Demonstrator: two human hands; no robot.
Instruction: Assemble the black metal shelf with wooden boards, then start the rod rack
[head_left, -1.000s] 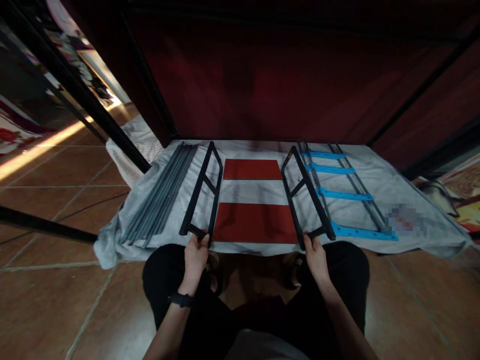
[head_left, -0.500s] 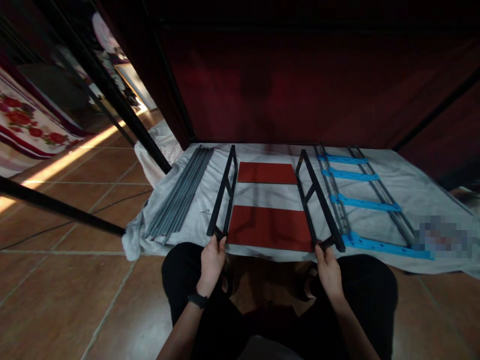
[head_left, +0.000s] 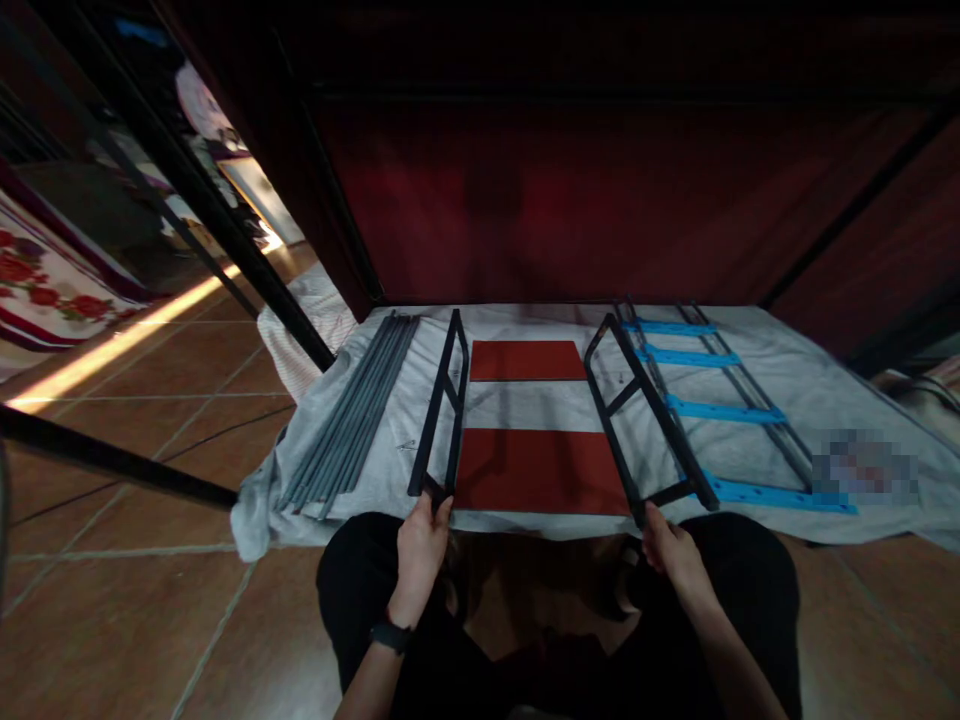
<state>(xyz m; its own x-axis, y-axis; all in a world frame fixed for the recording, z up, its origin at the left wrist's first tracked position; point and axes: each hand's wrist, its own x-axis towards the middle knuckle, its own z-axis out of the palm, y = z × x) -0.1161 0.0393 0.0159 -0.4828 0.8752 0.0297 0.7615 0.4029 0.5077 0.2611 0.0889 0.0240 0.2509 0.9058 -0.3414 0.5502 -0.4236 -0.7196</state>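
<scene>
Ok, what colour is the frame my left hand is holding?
The frame in your left hand looks black; it shows best in the head view.

No readable text, labels, brands, numbers or signs, a pixelated patch [head_left: 865,466] on the gray cloth [head_left: 799,372] at right, its content illegible

The head-worn camera sits near and above the wearer-side edge of the grey cloth [head_left: 525,405], facing forward and downward.
</scene>
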